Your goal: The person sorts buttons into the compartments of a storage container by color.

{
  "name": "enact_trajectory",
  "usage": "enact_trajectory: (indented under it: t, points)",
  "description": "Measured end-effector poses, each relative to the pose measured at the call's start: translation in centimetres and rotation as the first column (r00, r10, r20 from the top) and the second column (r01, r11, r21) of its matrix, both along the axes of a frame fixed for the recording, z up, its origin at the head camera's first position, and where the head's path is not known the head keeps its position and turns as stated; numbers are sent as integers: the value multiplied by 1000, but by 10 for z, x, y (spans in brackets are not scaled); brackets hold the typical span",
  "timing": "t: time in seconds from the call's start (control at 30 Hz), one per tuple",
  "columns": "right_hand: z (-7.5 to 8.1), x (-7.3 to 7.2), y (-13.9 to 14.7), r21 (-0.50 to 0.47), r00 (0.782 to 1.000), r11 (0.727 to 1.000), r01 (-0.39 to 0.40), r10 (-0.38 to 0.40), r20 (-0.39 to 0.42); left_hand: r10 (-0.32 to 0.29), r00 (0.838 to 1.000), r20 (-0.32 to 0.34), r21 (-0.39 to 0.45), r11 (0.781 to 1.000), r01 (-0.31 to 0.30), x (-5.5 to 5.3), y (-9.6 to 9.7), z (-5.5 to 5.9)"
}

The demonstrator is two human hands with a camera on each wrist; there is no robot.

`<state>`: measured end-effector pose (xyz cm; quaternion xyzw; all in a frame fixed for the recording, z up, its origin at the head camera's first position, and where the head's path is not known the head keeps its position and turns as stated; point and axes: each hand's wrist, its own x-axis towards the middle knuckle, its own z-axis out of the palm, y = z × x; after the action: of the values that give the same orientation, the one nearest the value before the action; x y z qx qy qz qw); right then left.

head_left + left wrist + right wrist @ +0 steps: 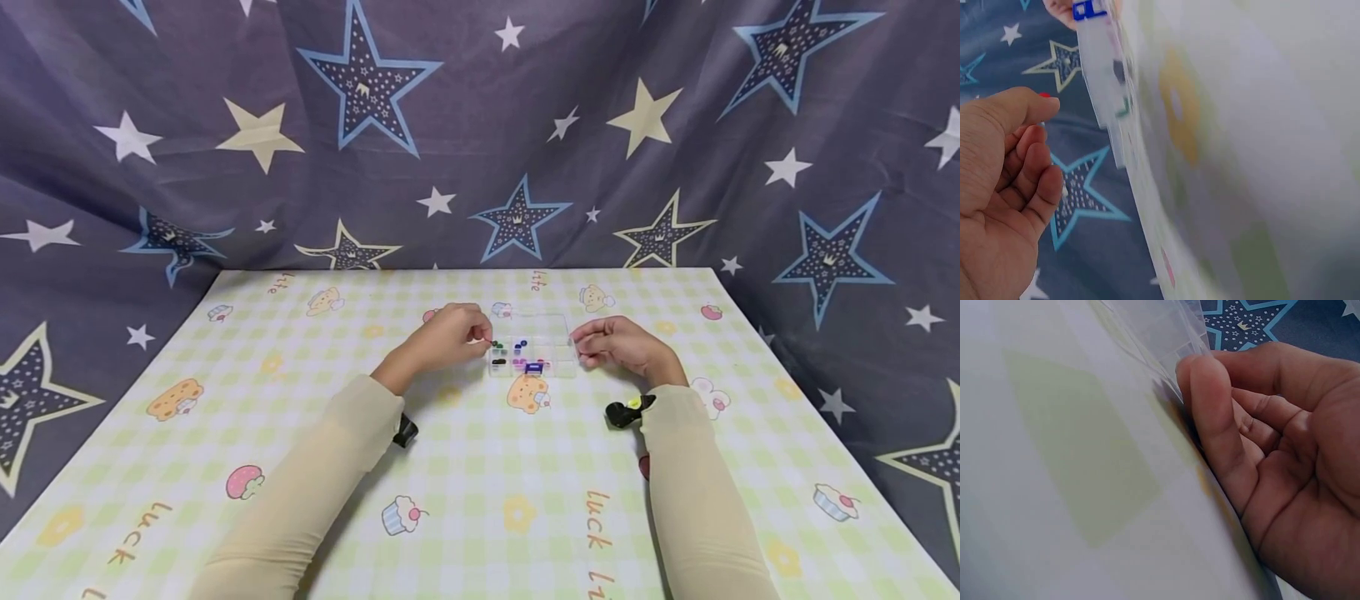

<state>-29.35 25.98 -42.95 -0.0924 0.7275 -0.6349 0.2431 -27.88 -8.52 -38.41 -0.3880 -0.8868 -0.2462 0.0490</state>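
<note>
A clear plastic compartment box (558, 357) lies on the table with its transparent lid (551, 323) raised at the back. Small green pieces (498, 345), blue pieces (521, 344), black pieces (498, 362) and pink pieces (518, 362) sit in separate compartments. A blue latch (534, 367) marks its front edge. At the box's left side, my left hand (450, 337) pinches a small red piece (1044, 95), mostly hidden between thumb and forefinger. My right hand (618, 346) holds the box's right edge, with fingertips (1211, 384) against the clear plastic.
A checked tablecloth (517, 467) printed with cartoon bears, cupcakes and flowers covers the table. Behind it hangs a dark curtain (442, 167) with stars. Black wrist devices (628, 412) are worn at the sleeve cuffs.
</note>
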Motion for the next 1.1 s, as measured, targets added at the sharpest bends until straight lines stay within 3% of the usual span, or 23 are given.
enact_trajectory:
  t: [0.3, 0.63, 0.8, 1.1]
  points:
    - [-1, -1, -1, 3, 1000, 1000, 6, -6, 2, -18, 999, 30, -23, 1000, 19, 1, 36, -1]
    - [-2, 0, -1, -3, 1000, 1000, 7, -7, -15, -59, 998, -3, -49, 997, 59, 2, 67, -3]
    - [-3, -2, -2, -1, 1000, 1000, -5, 5, -23, -62, 998, -27, -87, 994, 59, 5, 71, -5]
    - [-1, -2, -4, -3, 1000, 1000, 8, -8, -9, -44, 999, -32, -61, 997, 42, 8, 67, -3]
